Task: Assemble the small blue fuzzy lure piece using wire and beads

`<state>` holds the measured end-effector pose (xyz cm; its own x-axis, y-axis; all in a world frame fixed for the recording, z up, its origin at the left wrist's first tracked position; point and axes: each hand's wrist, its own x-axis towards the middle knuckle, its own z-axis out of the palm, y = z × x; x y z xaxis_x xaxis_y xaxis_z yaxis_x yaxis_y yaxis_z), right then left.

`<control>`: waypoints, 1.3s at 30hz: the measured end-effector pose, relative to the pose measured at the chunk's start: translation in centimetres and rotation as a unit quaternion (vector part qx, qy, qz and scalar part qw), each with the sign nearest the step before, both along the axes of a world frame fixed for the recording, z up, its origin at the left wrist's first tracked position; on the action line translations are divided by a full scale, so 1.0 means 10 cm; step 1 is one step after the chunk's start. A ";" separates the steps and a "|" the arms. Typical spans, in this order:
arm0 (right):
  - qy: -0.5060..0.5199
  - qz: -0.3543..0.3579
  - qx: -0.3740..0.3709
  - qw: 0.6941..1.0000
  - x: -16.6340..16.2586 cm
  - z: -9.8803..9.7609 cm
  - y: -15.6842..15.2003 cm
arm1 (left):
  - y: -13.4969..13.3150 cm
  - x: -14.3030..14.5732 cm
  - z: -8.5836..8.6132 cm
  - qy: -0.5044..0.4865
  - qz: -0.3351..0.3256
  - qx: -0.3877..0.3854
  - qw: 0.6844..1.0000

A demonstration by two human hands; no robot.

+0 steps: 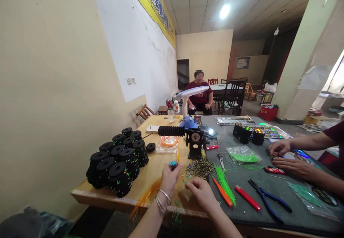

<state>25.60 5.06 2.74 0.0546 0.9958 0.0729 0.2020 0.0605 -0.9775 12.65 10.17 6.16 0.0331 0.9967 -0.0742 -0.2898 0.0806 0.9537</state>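
Note:
My left hand [170,180], with bracelets at its wrist, is closed on a small turquoise piece [173,163] that shows above the fingers; its exact kind is unclear. Fingers pinched together, my right hand [201,190] is just to the right; a tiny dark and green bit shows at its fingertips, too small to name. Beyond both hands lies a heap of small dark and yellowish pieces [200,167]. Orange strands [149,195] spread over the table left of my left wrist. Green strands [224,180] and an orange pointed tool [222,192] lie right of my right hand.
Stacked black foam spools [118,159] fill the left side. A black cranked device [195,141] and a lamp [189,121] stand ahead. Blue-handled pliers [270,198] and a red stick-like tool [247,198] lie right. A co-worker's hands [286,155] work there; another person [199,94] sits behind.

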 end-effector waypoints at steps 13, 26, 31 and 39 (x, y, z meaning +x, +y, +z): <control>0.203 0.063 -0.096 0.973 -0.17 -0.10 -0.33 | -0.60 -0.17 -0.21 0.110 -0.044 0.052 0.992; 0.068 -0.009 0.023 0.997 -0.10 -0.27 -0.40 | -0.62 -0.27 -0.31 0.095 0.036 0.013 0.995; 0.055 -0.002 0.024 0.998 -0.12 -0.27 -0.40 | -0.59 -0.33 -0.27 0.107 0.030 0.016 0.994; 0.110 0.019 0.011 0.994 -0.09 -0.25 -0.45 | -0.38 -0.21 -0.29 0.183 -0.029 0.056 0.981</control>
